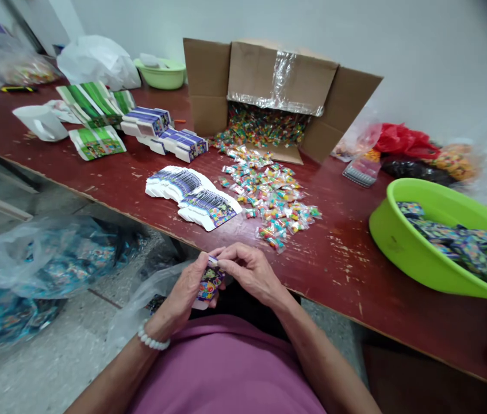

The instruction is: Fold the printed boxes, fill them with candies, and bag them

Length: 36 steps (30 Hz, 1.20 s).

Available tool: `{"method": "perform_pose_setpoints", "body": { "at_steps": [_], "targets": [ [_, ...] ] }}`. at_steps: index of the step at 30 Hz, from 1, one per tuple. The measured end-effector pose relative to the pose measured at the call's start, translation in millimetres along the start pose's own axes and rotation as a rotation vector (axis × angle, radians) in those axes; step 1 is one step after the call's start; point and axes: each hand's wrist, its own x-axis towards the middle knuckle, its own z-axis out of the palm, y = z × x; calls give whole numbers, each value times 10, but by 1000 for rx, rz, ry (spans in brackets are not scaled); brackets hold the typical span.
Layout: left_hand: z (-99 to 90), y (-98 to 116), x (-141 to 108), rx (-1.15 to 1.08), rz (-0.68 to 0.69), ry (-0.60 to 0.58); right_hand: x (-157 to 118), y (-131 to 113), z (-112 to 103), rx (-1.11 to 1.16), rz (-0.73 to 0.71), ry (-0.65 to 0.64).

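Note:
My left hand (187,284) is wrapped round a small printed purple box (210,282), held upright in front of my lap. At the box's top end, the fingers of my right hand (247,269) are closed in a pinch on its edge. A pale flap shows at the lower end of the box. Just beyond my hands on the table, a fanned stack of flat purple cartons (195,195) lies beside a spread of small wrapped candies (273,195).
An open cardboard box (282,75) spills candies at the back. Filled purple boxes lie in a green basin (420,264) on the right. Bundled green cartons (96,142), bundled purple cartons (183,142) and a white mug (42,123) stand left. Plastic bags (62,259) cover the floor.

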Motion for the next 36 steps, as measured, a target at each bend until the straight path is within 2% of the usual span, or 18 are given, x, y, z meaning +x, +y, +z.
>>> {"method": "perform_pose_setpoints", "body": {
  "at_steps": [3, 6, 9, 11, 13, 15, 17, 19, 21, 23, 25, 27, 29, 33, 36],
  "targets": [
    [43, -24, 13, -89, -43, 4, -56, 31, 8, -220, -168, 13],
    [91, -65, 14, -185, -86, -29, -35, 116, -148, -476, -236, 53],
    [100, -137, 7, -231, -106, -73, 62, 187, -455, -763, -186, 211],
    [61, -213, 4, -240, -133, -106, 144, 201, -659, -1065, -80, 278],
    [-27, -296, 11, -227, -173, -129, 222, 192, -800, -1337, 39, 216],
    [-172, -352, 32, -159, -187, -118, 290, 176, -872, -1493, 100, 110],
    [-361, -348, 61, -1, -165, -87, 351, 167, -907, -1544, 92, 45],
    [-563, -278, 85, 225, -137, -90, 407, 168, -944, -1533, 74, 37],
    [-743, -172, 95, 452, -156, -168, 458, 177, -1008, -1479, 64, 70],
    [-876, -79, 93, 641, -229, -310, 497, 186, -1090, -1346, 29, 139],
    [-952, -33, 89, 745, -285, -432, 518, 183, -1160, -1068, -20, 283],
    [-968, -37, 88, 708, -283, -459, 509, 161, -1181, -774, -42, 430],
    [-916, -64, 92, 549, -259, -388, 465, 116, -1130, -463, 10, 503],
    [-620, -56, 96, 211, -182, -249, 296, -13, -843, 195, 209, 437],
    [-351, 27, 87, 112, -82, -261, 164, -78, -604, 430, 286, 379]
  ]
}}
